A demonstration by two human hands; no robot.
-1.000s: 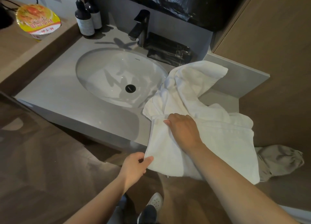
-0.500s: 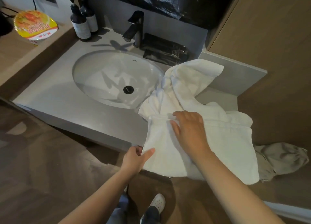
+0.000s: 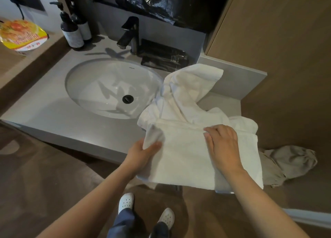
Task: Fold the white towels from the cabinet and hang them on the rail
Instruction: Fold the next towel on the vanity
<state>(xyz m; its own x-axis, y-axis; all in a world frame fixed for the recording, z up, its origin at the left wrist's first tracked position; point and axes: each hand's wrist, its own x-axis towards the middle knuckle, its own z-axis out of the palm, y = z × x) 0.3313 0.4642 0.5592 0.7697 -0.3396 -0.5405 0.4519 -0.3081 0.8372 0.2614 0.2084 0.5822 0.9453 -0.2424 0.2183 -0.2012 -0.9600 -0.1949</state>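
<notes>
While left grip [image 3: 141, 152] pinches towel [image 3: 188, 159] corner, right grip [image 3: 223, 144] flat atop

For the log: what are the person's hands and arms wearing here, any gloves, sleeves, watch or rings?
Both are bare. The left hand and right hand have no gloves, and no rings show on the fingers in view. The left forearm and right forearm show no sleeve, watch or band up to the frame's edge.

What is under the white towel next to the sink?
The grey counter shows around the white towel, whose near part hangs past the edge. A beige cloth pokes out on the right. Whatever else lies beneath is covered.
</notes>
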